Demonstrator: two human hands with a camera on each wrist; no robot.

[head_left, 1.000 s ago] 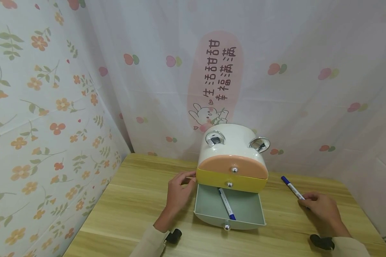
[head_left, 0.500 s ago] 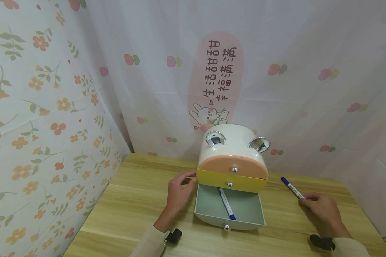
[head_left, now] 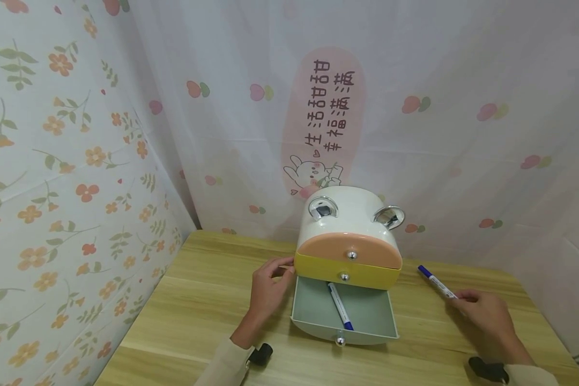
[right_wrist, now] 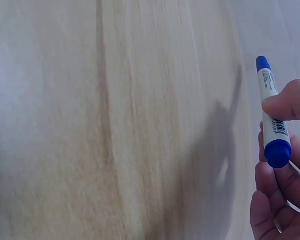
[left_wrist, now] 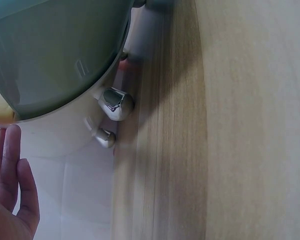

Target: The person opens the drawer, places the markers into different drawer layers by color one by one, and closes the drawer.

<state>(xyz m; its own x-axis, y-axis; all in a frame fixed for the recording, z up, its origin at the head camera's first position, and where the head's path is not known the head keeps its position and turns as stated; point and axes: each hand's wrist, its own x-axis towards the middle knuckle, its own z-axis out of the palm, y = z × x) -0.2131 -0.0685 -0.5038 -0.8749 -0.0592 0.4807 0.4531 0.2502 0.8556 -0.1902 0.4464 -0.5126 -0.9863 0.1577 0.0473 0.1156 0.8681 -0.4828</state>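
A small drawer box with a white rounded top [head_left: 349,206] stands on the table, its orange drawer [head_left: 330,249] and yellow drawer [head_left: 313,266] pushed in. The pale green bottom drawer [head_left: 371,311] is pulled out, and a blue-capped marker [head_left: 340,306] lies slanted inside it. My left hand [head_left: 267,292] touches the box's left side near the yellow drawer; the left wrist view shows its fingers [left_wrist: 11,155] nearly straight. On the right, my right hand [head_left: 485,315] pinches a second blue-and-white marker [right_wrist: 268,82] between thumb and fingers, above the tabletop.
The wooden table [head_left: 193,305] carries the box near its back edge, close to a printed curtain [head_left: 231,107]. A flowered curtain [head_left: 72,187] runs along the left side. Round silver knobs [head_left: 340,340] stick out from the drawer fronts.
The marker in my right hand has shifted slightly left, and its hand has turned a little. My left hand, the box and the marker in the drawer stay where they were.
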